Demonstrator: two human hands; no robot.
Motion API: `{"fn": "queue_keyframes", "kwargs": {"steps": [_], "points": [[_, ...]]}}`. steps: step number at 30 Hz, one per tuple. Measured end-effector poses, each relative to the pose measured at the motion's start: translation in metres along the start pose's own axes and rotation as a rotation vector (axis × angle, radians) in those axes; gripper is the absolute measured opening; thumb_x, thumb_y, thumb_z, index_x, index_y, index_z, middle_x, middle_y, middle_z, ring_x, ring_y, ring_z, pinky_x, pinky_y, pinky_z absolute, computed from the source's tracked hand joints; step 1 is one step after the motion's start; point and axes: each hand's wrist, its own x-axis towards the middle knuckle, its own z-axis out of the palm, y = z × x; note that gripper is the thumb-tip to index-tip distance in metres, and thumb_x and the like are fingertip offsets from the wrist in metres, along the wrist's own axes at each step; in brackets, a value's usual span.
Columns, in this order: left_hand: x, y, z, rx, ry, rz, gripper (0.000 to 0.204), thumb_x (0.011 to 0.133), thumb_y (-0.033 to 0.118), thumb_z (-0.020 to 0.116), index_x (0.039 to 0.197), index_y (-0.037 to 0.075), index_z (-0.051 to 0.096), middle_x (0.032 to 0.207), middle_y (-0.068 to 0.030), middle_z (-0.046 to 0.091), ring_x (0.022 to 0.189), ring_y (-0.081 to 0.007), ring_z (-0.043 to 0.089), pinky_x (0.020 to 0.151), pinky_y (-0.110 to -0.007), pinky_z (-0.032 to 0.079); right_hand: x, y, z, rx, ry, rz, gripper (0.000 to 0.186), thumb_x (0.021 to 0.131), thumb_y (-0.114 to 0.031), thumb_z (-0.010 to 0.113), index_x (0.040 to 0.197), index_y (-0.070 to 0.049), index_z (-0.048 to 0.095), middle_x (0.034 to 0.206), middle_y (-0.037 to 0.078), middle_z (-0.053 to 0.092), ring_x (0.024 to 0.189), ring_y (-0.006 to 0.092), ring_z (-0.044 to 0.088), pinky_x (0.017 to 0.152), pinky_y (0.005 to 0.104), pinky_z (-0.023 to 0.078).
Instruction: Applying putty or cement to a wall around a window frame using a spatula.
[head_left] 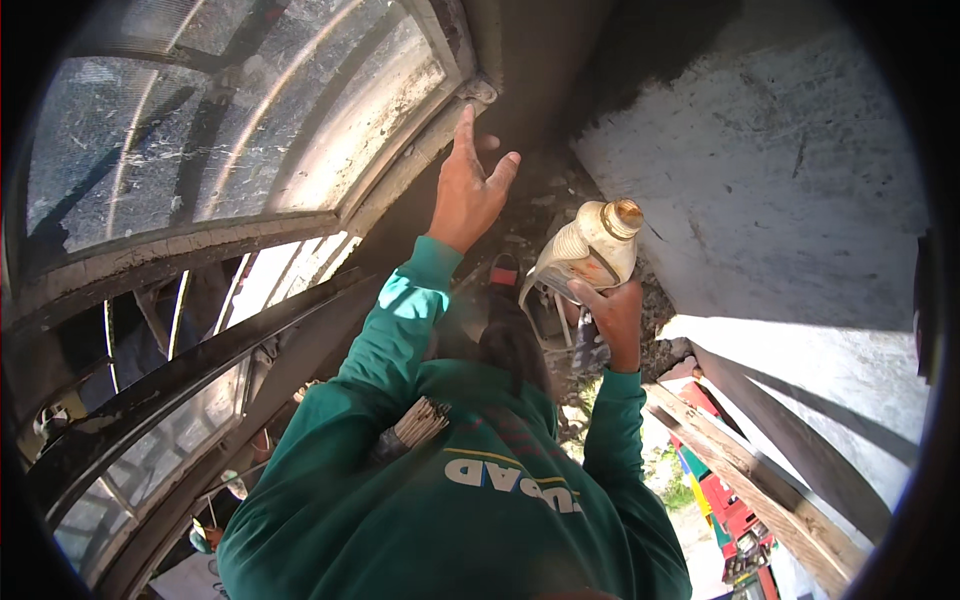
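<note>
My left hand (468, 195) is raised beside the window frame (405, 150), its index finger stretched toward a rounded metal fitting (478, 92) at the frame's corner. The thumb stands apart, and nothing shows in that hand. Whether the fingertip touches the fitting I cannot tell. My right hand (618, 318) is closed around a dirty cream plastic jug (585, 250), tilted with its uncapped, brown-stained mouth toward the far right. A grey, blurred piece (590, 350) hangs below this hand; its kind is unclear. Against my chest, by the left arm, rests a brush (422, 422) with pale bristles.
Dusty, paint-spattered glass panes (240, 130) fill the far left, with metal bars below them. A whitish wall panel (770, 190) stands on the right. Wooden planks (760, 490) lean at the lower right, near red and colourful items (730, 510). Rubble covers the ground.
</note>
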Motion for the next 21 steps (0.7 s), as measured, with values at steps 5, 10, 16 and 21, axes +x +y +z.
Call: {"fn": "queue_keyframes", "kwargs": {"steps": [5, 10, 16, 21], "points": [[0.049, -0.014, 0.019, -0.092, -0.007, -0.101, 0.095, 0.089, 0.023, 0.076, 0.161, -0.007, 0.021, 0.112, -0.0255, 0.072, 0.095, -0.0359, 0.070, 0.091, -0.043, 0.054, -0.030, 0.010, -0.001, -0.174, 0.085, 0.047, 0.046, 0.082, -0.010, 0.085, 0.121, 0.008, 0.068, 0.111, 0.013, 0.077, 0.098, 0.0155, 0.072, 0.087, 0.0309, 0.056], [0.059, -0.029, 0.035, 0.097, 0.012, -0.089, 0.079, 0.090, 0.023, 0.075, 0.154, -0.008, 0.039, 0.103, -0.0246, 0.072, 0.093, -0.0343, 0.073, 0.086, -0.043, 0.056, -0.044, 0.024, 0.000, -0.061, 0.119, 0.039, 0.044, 0.080, -0.007, 0.083, 0.119, 0.007, 0.068, 0.111, 0.012, 0.076, 0.099, 0.0155, 0.071, 0.087, 0.0314, 0.057], [0.034, 0.022, 0.012, 0.193, -0.119, -0.112, 0.073, 0.091, 0.032, 0.074, 0.148, -0.006, 0.050, 0.108, -0.0328, 0.072, 0.100, -0.0457, 0.071, 0.090, -0.051, 0.055, -0.043, 0.008, -0.003, -0.117, 0.205, 0.026, 0.043, 0.080, -0.009, 0.085, 0.118, 0.006, 0.070, 0.110, 0.012, 0.077, 0.097, 0.0153, 0.072, 0.086, 0.0315, 0.057], [0.040, -0.006, 0.027, 0.337, -0.152, -0.103, 0.096, 0.091, 0.035, 0.075, 0.164, 0.001, 0.022, 0.108, -0.0288, 0.073, 0.103, -0.0464, 0.070, 0.092, -0.054, 0.055, -0.035, -0.007, -0.003, -0.221, 0.185, -0.015, 0.036, 0.081, -0.012, 0.086, 0.110, 0.004, 0.075, 0.103, 0.011, 0.079, 0.091, 0.0145, 0.073, 0.082, 0.0309, 0.057]]}}
